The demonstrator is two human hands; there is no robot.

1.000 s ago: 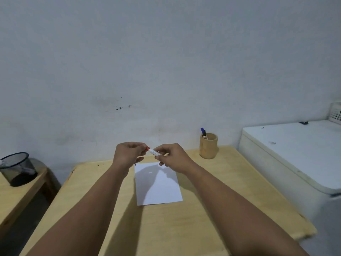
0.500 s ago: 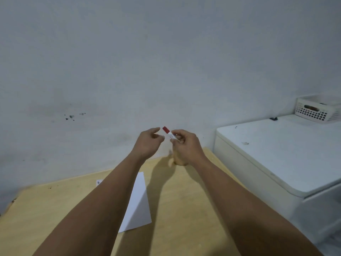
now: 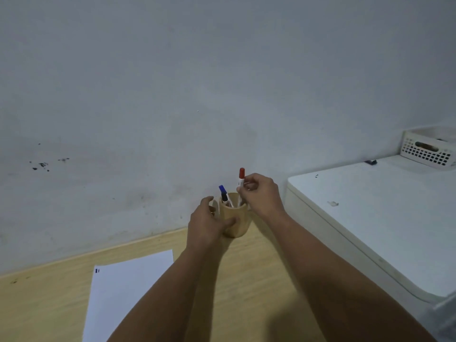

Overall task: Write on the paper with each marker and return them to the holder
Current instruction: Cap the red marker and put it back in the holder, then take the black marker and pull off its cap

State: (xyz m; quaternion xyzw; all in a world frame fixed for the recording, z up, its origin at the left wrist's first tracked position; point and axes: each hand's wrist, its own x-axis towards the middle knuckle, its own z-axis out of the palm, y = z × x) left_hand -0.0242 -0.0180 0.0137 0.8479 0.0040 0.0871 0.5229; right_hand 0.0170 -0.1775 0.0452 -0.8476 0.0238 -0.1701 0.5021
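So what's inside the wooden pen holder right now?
Inside the wooden pen holder: a blue-capped marker, a black-capped one, and the red-capped marker the right hand lowers in. Their lower ends are hidden.

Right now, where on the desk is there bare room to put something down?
Bare wood lies left of the paper along the wall, and between the paper's far edge and the wall. The desk is crowded at the holder: the left hand grips it while the right hand lowers the red marker beside the blue marker.

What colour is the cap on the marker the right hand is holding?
Red. The marker's cap shows clearly above the right hand in the head view.
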